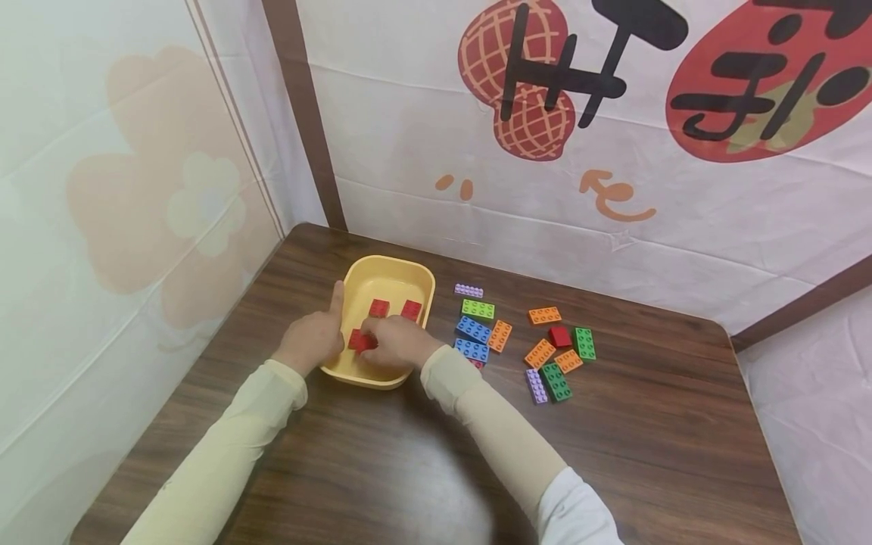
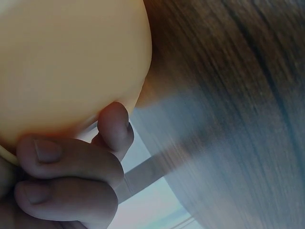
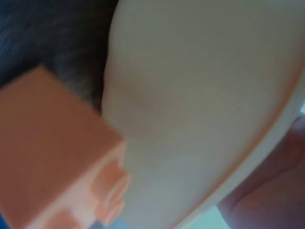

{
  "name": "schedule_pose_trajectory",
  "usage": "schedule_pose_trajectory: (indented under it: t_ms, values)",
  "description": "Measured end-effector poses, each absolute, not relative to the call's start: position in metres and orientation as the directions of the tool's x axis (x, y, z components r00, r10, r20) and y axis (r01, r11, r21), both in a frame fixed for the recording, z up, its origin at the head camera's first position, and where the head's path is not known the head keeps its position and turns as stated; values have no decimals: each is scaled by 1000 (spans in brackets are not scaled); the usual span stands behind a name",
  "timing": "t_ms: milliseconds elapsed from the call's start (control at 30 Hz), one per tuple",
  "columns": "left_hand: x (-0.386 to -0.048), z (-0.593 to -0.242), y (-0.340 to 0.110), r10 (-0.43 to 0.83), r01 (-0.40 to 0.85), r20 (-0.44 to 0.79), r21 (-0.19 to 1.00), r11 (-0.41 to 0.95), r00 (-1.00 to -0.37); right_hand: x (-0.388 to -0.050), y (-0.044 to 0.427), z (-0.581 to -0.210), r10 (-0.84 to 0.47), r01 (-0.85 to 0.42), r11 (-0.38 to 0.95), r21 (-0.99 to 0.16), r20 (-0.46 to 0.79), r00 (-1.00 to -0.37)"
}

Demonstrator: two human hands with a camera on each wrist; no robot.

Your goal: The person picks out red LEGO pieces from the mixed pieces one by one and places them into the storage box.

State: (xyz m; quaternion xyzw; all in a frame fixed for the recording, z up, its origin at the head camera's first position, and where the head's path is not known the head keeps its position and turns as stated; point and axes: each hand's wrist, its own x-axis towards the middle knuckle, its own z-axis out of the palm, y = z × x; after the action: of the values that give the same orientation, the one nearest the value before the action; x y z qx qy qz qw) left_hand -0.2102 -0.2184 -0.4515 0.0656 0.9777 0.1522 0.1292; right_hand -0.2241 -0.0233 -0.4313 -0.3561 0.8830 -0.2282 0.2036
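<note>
A yellow tray (image 1: pixel 387 265) holds several red bricks (image 1: pixel 379 307). The left hand (image 1: pixel 313 339) grips its left side, one digit extended along the rim; in the left wrist view curled fingers of the left hand (image 2: pixel 71 176) lie against the tray's outer wall (image 2: pixel 71 62). Inside the tray's near half, the right hand (image 1: pixel 398 342) pinches a red brick (image 1: pixel 367 342) between thumb and finger, close beside another one. The right wrist view shows the tray's wall (image 3: pixel 190 95) and part of the right hand (image 3: pixel 271 191) beyond the rim.
Right of the tray lie a lilac brick (image 1: pixel 468 290), a lime brick (image 1: pixel 478 309), blue bricks (image 1: pixel 471 350) and an orange brick (image 1: pixel 500 336), seemingly the blurred one (image 3: pixel 52 148). Farther right are orange, green (image 1: pixel 584 343), lilac and red (image 1: pixel 560 336) bricks. Cloth walls border the table.
</note>
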Motion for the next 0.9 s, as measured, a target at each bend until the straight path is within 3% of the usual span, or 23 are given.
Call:
schedule_pose_trajectory:
  t_ms: [233, 533, 800, 900]
  values:
    - [-210, -452, -219, 181, 117, -185, 312, 943, -966, -223, -30, -435, -789, -572, 559, -601, -173, -590]
    - [-209, -454, -218, 182, 117, -198, 301, 946, -963, -225, -28, -438, -728, -541, 639, -547, -200, -656]
    - [-209, -453, -218, 178, 107, -218, 299, 948, -960, -225, -25, -440, -715, -598, 684, -418, -224, -663]
    - [-209, -453, -218, 171, 98, -224, 301, 949, -960, -223, -25, -443, -712, -641, 700, -315, -243, -659]
